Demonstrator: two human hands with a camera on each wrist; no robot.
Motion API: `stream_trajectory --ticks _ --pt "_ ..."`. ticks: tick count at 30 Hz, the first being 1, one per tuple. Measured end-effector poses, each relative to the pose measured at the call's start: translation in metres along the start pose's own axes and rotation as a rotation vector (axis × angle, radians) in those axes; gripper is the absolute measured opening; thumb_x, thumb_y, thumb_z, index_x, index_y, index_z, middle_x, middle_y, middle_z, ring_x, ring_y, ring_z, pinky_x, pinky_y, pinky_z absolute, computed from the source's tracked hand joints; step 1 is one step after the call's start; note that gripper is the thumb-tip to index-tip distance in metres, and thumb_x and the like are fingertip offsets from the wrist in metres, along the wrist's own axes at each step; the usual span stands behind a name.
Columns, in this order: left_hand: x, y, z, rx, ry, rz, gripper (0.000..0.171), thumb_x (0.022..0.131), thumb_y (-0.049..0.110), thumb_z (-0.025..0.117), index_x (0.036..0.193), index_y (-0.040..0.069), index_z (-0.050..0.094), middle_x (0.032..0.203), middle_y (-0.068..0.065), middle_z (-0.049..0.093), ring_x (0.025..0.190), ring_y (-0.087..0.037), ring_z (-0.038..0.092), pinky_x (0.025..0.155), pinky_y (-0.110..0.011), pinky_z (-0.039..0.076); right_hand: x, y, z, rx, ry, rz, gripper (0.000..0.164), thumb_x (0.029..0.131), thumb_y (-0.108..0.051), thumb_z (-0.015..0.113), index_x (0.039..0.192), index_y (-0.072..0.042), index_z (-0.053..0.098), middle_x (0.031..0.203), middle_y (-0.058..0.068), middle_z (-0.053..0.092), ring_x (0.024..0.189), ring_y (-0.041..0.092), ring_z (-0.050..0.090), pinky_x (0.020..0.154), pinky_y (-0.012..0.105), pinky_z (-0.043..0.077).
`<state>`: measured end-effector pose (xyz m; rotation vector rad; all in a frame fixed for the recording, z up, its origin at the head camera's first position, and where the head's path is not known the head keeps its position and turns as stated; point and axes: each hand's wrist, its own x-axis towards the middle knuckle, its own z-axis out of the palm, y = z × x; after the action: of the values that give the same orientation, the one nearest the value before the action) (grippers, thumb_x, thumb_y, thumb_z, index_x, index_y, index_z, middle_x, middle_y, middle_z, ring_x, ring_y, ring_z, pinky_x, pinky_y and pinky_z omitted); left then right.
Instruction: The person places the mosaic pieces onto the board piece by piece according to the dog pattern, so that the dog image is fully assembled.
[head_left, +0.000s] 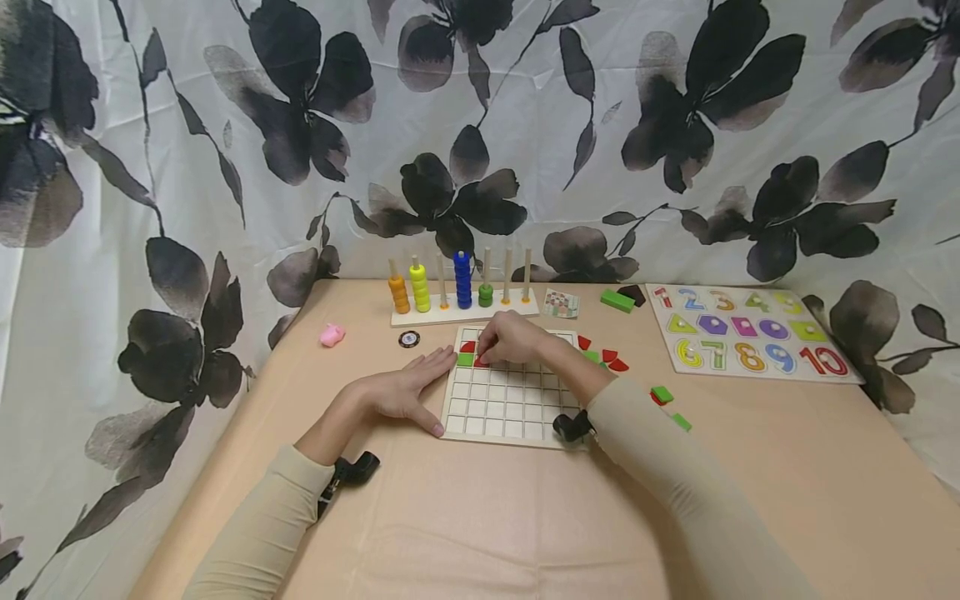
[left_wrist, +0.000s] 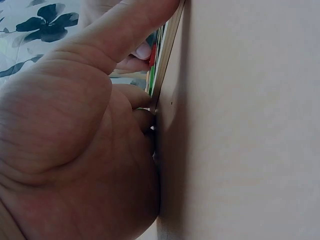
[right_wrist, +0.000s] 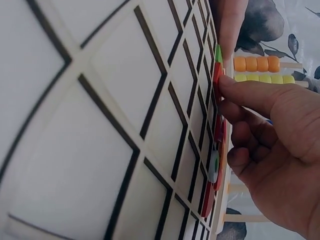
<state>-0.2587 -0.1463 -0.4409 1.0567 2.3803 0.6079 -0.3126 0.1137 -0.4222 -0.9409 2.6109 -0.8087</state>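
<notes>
A white board with a grid of square cells (head_left: 498, 404) lies on the table. My right hand (head_left: 516, 337) is over its upper left part, thumb and fingertips pinching a small red tile (right_wrist: 217, 80) at the grid. Beside that tile, a green tile (head_left: 465, 360) sits in the left column, with another red tile (head_left: 468, 347) above it. Flat on the table, my left hand (head_left: 401, 390) has its fingers spread, with the thumb and fingertips against the board's left edge. Its palm fills much of the left wrist view.
Behind the board stands a peg stacker (head_left: 487, 314) with coloured beads. Loose red tiles (head_left: 618, 365) and green tiles (head_left: 682, 422) lie to the right. Farther right is a number puzzle (head_left: 757, 367). A black round token (head_left: 408, 338) and a pink lump (head_left: 332, 335) lie left.
</notes>
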Motion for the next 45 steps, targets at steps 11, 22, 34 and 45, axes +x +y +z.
stream_trajectory --ticks 11,22,34,45 --pt "0.001 -0.001 -0.001 0.003 -0.003 -0.013 0.121 0.069 0.059 0.077 0.156 0.016 0.005 0.162 -0.002 -0.008 0.147 -0.019 -0.011 0.118 -0.043 -0.001 -0.018 0.005 -0.027 0.110 0.099 -0.040 0.016 0.088 -0.015 0.071 0.102 -0.009 0.076 0.092 -0.003 0.071 0.079 0.018 0.062 0.068 0.031 0.052" --pt "0.003 -0.003 0.001 0.018 0.001 -0.013 0.123 0.068 0.061 0.077 0.156 0.016 0.004 0.161 0.000 -0.009 0.147 -0.017 -0.011 0.119 -0.039 -0.001 -0.082 0.039 -0.050 0.068 0.210 0.056 0.021 0.086 -0.028 0.073 0.104 -0.019 0.075 0.097 -0.005 0.068 0.084 0.018 0.055 0.071 0.034 0.049" --pt "0.004 -0.003 0.001 0.021 0.001 -0.020 0.123 0.068 0.062 0.076 0.156 0.016 0.003 0.161 0.000 -0.009 0.147 -0.017 -0.011 0.118 -0.039 0.000 -0.162 0.085 -0.078 0.070 0.272 0.240 0.032 0.087 -0.022 0.071 0.118 -0.013 0.069 0.104 0.009 0.066 0.088 0.025 0.053 0.071 0.034 0.049" --pt "0.004 -0.002 0.000 0.021 0.005 -0.011 0.122 0.069 0.061 0.077 0.156 0.015 0.004 0.162 -0.002 -0.008 0.147 -0.019 -0.010 0.119 -0.041 0.000 -0.175 0.122 -0.070 0.182 0.187 0.309 0.025 0.087 -0.012 0.071 0.111 -0.013 0.072 0.110 0.004 0.070 0.100 0.025 0.056 0.089 0.037 0.045"
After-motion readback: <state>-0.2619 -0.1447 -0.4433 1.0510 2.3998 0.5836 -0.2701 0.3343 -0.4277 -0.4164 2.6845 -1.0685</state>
